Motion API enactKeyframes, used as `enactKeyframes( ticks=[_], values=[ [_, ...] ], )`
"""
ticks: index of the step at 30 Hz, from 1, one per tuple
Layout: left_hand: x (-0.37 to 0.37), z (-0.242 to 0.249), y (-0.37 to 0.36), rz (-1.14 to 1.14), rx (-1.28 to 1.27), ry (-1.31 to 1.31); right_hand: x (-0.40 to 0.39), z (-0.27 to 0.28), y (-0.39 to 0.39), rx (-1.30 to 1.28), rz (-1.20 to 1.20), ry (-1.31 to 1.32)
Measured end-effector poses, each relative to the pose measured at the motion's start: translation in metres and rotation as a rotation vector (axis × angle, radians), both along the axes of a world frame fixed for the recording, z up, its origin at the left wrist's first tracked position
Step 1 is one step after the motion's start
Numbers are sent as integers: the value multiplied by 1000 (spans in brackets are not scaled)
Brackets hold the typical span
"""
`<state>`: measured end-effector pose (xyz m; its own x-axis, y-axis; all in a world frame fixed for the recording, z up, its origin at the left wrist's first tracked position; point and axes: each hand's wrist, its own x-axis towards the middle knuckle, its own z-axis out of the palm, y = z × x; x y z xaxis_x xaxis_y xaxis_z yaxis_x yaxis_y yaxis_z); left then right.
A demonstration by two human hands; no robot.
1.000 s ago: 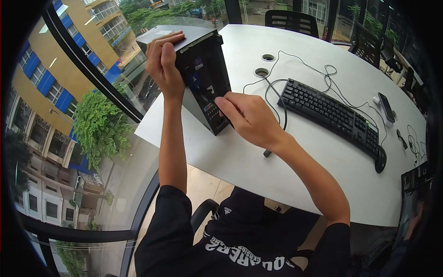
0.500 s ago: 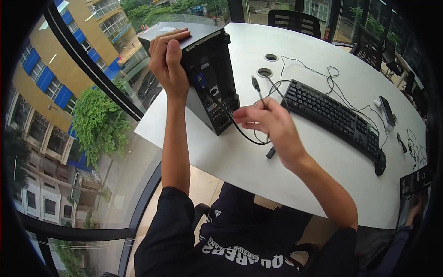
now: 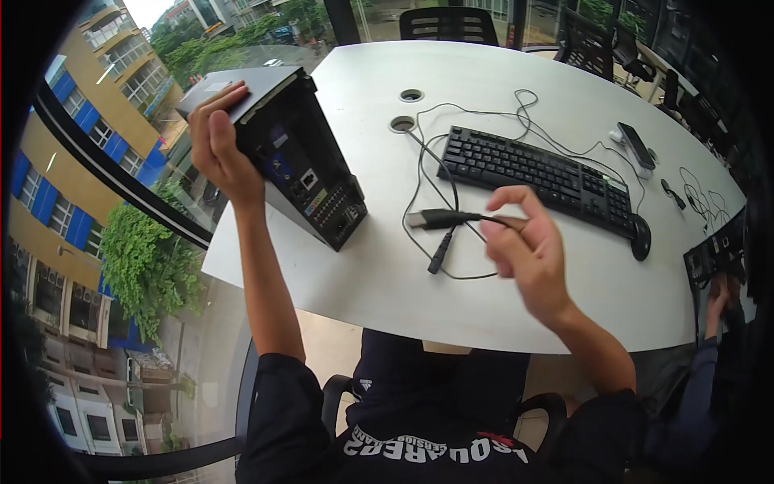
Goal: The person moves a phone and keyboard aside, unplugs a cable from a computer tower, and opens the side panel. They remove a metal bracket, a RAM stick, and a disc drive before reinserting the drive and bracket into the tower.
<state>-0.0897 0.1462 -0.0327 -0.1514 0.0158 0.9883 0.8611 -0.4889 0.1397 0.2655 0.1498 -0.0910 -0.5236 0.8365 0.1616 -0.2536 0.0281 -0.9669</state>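
A black computer tower (image 3: 310,181) stands tilted at the left of the white table, its port panel turned toward the keyboard side. My left hand (image 3: 226,153) grips its upper corner, with fingers over the top and thumb on the side. Away from the ports, my right hand (image 3: 528,250) pinches a black cable whose USB plug (image 3: 427,219) points left, toward the tower. The plug is slightly blurred. Just below it, a power cord plug (image 3: 439,252) lies on the table.
A black keyboard (image 3: 540,173) and a mouse (image 3: 640,237) lie on the table (image 3: 387,310). Cables run near two round grommet holes (image 3: 401,124). Farther right are a dark device (image 3: 637,147) and another person's hand (image 3: 717,302). Glass borders the left side.
My right hand has drawn away from the tower's ports, and the USB plug now points left instead of up. My left hand stays on the tower. The camera view has shifted right.
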Motion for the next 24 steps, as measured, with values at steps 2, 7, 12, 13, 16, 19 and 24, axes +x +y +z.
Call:
enactKeyframes(
  ticks=[2, 7, 12, 13, 16, 19, 24],
  values=[
    [-1, 0, 2, -20, -1, -7, 43, -12, 30, 5, -245, -55],
    [-6, 0, 2, 3, 22, 23, 147, -64, 104, -56, -637, -249],
    [-8, 1, 0, 28, 12, 36, 157, -73, 118, -97, -553, -335],
    [-8, 1, 0, 31, 15, 35, 154, -70, 116, -99, -538, -347],
    [-7, 1, 1, 14, 9, 35, 162, -78, 130, 91, -530, -631],
    [-7, -3, 2, -41, 27, -6, 153, -56, 108, 455, -689, -988],
    [-55, -28, -2, 173, 192, -421, 109, -25, 74, 712, -598, -958]
  ],
)
